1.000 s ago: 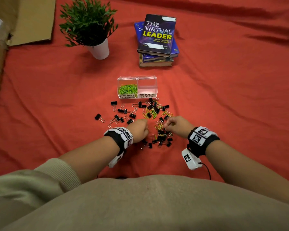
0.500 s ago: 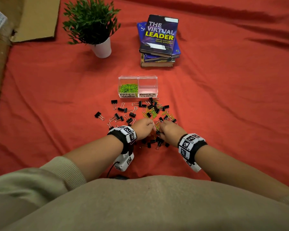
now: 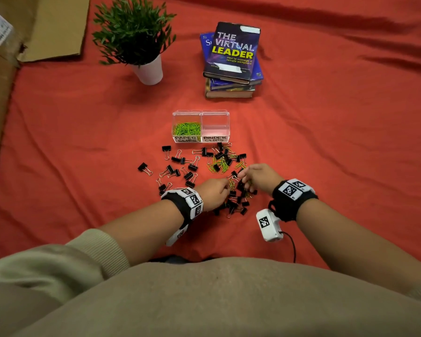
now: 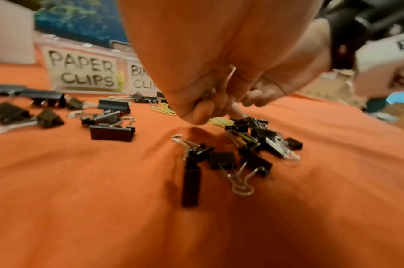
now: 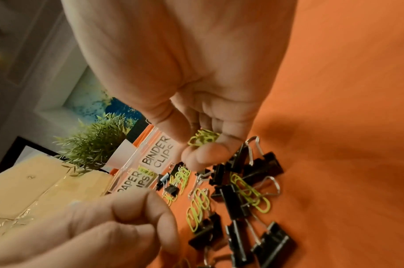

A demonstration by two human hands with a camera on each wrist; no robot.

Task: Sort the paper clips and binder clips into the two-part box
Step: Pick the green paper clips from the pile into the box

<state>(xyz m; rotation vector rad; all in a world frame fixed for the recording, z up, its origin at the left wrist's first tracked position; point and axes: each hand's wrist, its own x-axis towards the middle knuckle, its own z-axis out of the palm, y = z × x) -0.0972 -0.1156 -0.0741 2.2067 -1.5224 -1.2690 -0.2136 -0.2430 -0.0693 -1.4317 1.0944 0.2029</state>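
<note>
The clear two-part box [image 3: 201, 113] stands beyond the pile; its left part holds green paper clips [image 3: 187, 128], and its right part looks bare. Black binder clips [image 3: 236, 205] and loose green paper clips [image 3: 219, 165] lie mixed on the red cloth. My right hand [image 3: 244, 177] hovers over the pile and pinches a small bunch of green paper clips [image 5: 203, 138] in curled fingers. My left hand [image 3: 225, 188] sits just left of it with fingers curled tight [image 4: 210, 108]. A thin wire shows in their fold; which kind of clip it is stays hidden.
A potted plant [image 3: 141, 42] and a stack of books [image 3: 231, 59] stand behind the box. Cardboard [image 3: 0, 81] lines the left edge. More binder clips [image 3: 145, 167] lie scattered to the left of the pile.
Half a second ago the two hands met over the pile. The right hand has since drawn away to the right and forward, with its wrist turned. The left hand has barely moved.
</note>
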